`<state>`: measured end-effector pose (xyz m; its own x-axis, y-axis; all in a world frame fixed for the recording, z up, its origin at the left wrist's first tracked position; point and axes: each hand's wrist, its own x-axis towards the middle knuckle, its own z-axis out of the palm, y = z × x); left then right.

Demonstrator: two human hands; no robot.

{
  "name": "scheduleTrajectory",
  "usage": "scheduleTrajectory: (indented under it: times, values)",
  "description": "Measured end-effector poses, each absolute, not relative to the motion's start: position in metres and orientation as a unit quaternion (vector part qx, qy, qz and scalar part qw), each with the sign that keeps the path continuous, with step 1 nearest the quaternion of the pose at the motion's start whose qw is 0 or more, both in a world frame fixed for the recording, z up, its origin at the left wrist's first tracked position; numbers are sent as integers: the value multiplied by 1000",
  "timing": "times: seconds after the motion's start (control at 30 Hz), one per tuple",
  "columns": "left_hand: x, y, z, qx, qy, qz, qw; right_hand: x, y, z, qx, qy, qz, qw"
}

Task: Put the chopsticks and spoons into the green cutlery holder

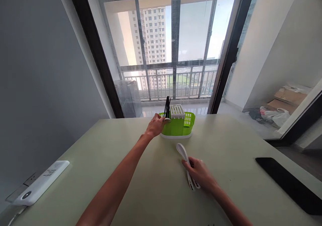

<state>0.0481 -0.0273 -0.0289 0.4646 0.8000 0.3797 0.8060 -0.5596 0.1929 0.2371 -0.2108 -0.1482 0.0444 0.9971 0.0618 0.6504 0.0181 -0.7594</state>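
Note:
A green utensil caddy [173, 128] with a white base stands toward the far side of the table. Black chopsticks [167, 107] rise from its left part, beside a white slotted top [177, 111]. My left hand [155, 125] is at the caddy's left end, closed on a white spoon [166, 120] whose bowl shows by the chopsticks; its handle is hidden. Nearer to me, my right hand [198, 172] grips white spoons [182, 150] stacked together, bowls pointing away and patterned handle ends toward me. How many spoons it holds is unclear.
A white power strip [44, 182] with a cable lies along the table's left edge. On the right lies a long black flat object [289, 184]. Beyond the table [120, 152] are a glass sliding door and, at right, cardboard boxes [289, 98] with plastic bags on the floor.

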Motion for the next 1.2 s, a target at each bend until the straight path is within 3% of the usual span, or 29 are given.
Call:
scheduleTrajectory:
  times: [0.33,0.5,0.7,0.97,1.2]
  values:
    - [38,-32,-29,-866,-433,-250,-7,268,-214,-143,-703,-645,206,218]
    - [29,-48,-30,-855,-367,-367,7,265,-219,-132,-719,-660,171,134]
    - [33,-95,-41,-807,-365,-464,19,256,-226,-123,-726,-666,141,100]
    - [66,-144,-92,-870,-410,-232,-145,259,-229,-131,-719,-663,142,150]
    - [90,-144,-112,-856,-465,-133,-183,260,-232,-133,-722,-654,141,176]
